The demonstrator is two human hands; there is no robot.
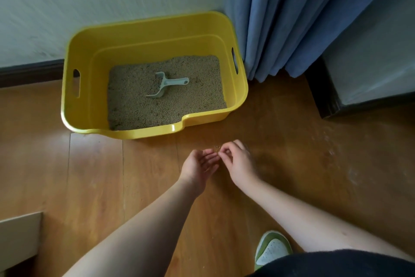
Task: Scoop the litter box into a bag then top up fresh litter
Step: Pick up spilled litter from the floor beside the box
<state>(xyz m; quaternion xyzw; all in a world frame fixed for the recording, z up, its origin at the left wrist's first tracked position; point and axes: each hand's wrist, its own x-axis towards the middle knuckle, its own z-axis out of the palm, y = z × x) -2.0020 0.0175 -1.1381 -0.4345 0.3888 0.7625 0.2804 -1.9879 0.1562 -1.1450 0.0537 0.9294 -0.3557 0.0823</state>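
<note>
Wood floor [280,142]: litter box [155,128] beyond both hands [221,161].

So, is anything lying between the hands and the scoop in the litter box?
Only the yellow litter box's near wall. The scoop lies uncovered on the litter, reachable from above. Both hands, left and right, hover over bare floor just in front.

A yellow litter box [155,74] is set on the wooden floor [89,175] beside a blue curtain [292,18], with a pale scoop [166,84] laid on the litter [166,106]. In front of it, the left hand [199,169] is held palm up with relaxed fingers. The right hand's [238,162] fingertips are pinched together just above it; a few grains [216,147] are seen on the floor nearby.
</note>
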